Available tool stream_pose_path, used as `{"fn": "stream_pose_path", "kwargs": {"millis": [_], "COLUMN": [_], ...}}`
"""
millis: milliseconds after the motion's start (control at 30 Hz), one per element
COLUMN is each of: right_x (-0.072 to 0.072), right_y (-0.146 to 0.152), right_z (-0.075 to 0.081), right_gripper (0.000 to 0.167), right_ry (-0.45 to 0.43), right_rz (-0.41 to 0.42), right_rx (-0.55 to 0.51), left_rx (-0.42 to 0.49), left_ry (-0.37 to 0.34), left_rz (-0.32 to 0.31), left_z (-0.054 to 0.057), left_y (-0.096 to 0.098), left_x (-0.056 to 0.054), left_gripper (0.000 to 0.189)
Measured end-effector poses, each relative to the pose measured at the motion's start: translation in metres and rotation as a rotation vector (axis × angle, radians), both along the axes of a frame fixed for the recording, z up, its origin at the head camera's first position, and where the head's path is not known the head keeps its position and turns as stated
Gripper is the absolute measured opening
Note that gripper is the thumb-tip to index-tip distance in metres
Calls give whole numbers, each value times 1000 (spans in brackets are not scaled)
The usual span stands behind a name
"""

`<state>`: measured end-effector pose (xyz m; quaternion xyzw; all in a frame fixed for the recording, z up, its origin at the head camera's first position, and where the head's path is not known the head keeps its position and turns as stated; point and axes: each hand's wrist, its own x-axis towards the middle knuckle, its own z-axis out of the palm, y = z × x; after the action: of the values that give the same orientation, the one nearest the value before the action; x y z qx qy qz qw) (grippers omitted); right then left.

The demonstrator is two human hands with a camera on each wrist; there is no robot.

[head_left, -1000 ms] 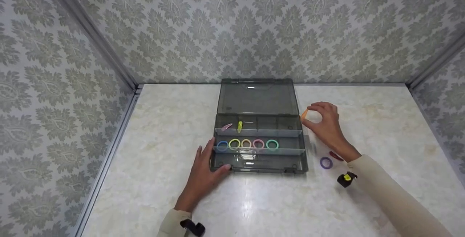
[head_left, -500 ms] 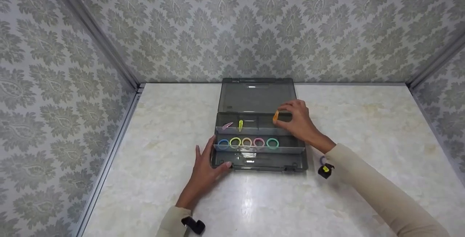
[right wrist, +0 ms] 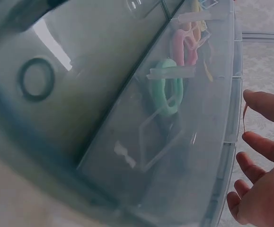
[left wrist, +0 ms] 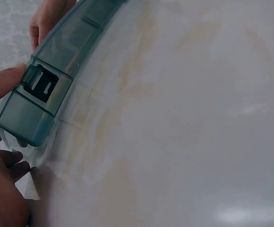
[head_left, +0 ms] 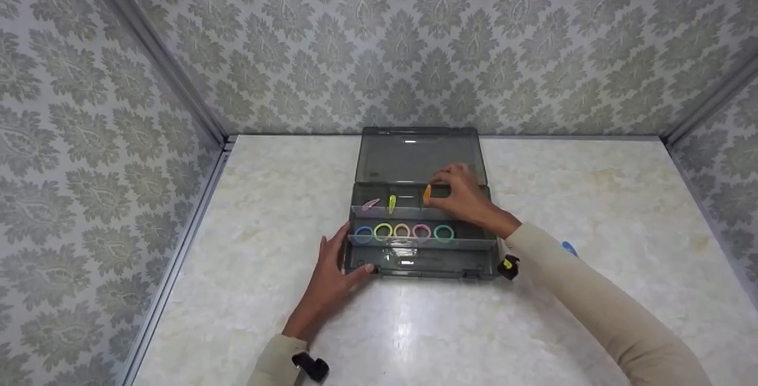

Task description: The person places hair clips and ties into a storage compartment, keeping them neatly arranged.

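- We read the clock from the head view, with 12 at the patterned wall.
- The orange clip [head_left: 427,195] lies at 9 o'clock of the right hand [head_left: 465,196], right at its fingertips, pinched between thumb and finger.
- Its long axis runs close to 12–6 there; we see it nearly edge-on in the right wrist view, a thin strip bridging the two tips.
- In the head view it appears over the back compartment [head_left: 405,212], at 3 o'clock of the yellow clip [head_left: 392,203] and just beside it, not touching; whether it meets the compartment floor, we cannot tell.
- The pink clip [head_left: 371,204] lies further along, at 9 o'clock of the yellow one, tilted towards 2.
- From the left hand [head_left: 331,267], the orange clip lies at 2 o'clock, well apart, so the right hand is clearly the nearer.
- Our left hand grips the 7 o'clock corner of the box [head_left: 444,264], thumb on the front edge and fingers along the side.
- The two hands are apart, with the box's ring row between them.
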<state>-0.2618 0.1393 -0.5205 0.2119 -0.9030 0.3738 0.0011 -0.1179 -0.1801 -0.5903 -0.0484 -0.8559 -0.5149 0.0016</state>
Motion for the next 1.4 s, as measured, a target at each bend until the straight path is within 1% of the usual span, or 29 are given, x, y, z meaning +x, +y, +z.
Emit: {"fn": "stream_pose_path", "kwargs": {"millis": [100,167,300,433,567,733,867,1133,1233,1333,1400], "right_x": [-4,-7,-13,-19,-24,-30,-32,-36,-38,-38,-38], "right_y": [-4,-6,-9,-11,-13,-17,-20,-27,-29,-31,-31], "right_z": [0,-1,-2,-1,2,3,3,0,-3,-3,-3], "right_gripper": [44,44,46,45,43,43,41,37,35,33,33], "right_ry": [-7,-8,11,40,33,9,-13,-19,28,68,76], "right_rz": [29,54,125,191,238,285,319,359,384,407,415], "right_rx": [-9,-9,26,66,98,175,219,300,323,349,366], "left_rx": [8,10,5,18,25,26,25,32,22,10,2], "left_ry": [52,77,102,128,144,163,167,127,104,105,112], "left_rz": [-29,-35,-1,24,21,15,13,30,39,40,37], "left_z": [2,2,-5,-11,-12,-14,-14,-13,-12,-11,-12], "left_y": [0,2,5,7,7,6,7,9,9,10,10], "left_x": [-4,-6,-7,-6,-5,-6,-4,1,3,4,4], "left_gripper": [105,106,110,110,110,110,111,111,110,109,108]}}
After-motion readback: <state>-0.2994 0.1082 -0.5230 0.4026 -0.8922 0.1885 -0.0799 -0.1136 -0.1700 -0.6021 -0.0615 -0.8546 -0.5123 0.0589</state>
